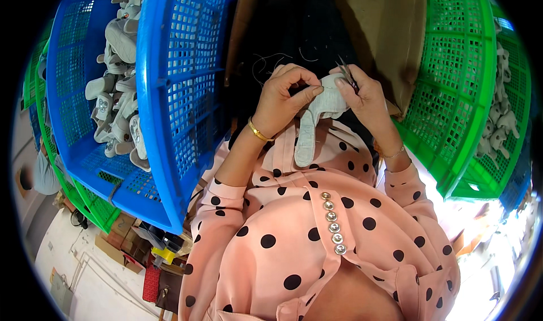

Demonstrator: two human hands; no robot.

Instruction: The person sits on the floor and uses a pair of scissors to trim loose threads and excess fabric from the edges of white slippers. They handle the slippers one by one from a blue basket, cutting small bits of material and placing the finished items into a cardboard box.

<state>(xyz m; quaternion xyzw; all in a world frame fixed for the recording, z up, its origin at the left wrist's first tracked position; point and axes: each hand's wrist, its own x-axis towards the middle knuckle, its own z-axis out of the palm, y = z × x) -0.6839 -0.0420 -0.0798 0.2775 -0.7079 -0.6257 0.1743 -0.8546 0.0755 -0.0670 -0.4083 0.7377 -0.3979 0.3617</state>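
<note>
Both hands up over the lap: left hand (283, 98) pinching a soft grey fabric piece (317, 123), right hand (365, 95) gripping it plus small metal snips (346, 75). Blue plastic mesh basket (169, 123) of similar grey pieces sits left, green plastic mesh basket (458, 95) right, pale floor (90, 276) below.

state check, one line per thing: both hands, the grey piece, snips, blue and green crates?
left hand: shut on grey fabric piece
right hand: shut on thread snips
grey fabric piece: held up, strip hanging down
thread snips: tips at the piece's top edge
blue crate: tilted, partly filled with grey pieces
green crate: tilted, holding grey pieces
</note>
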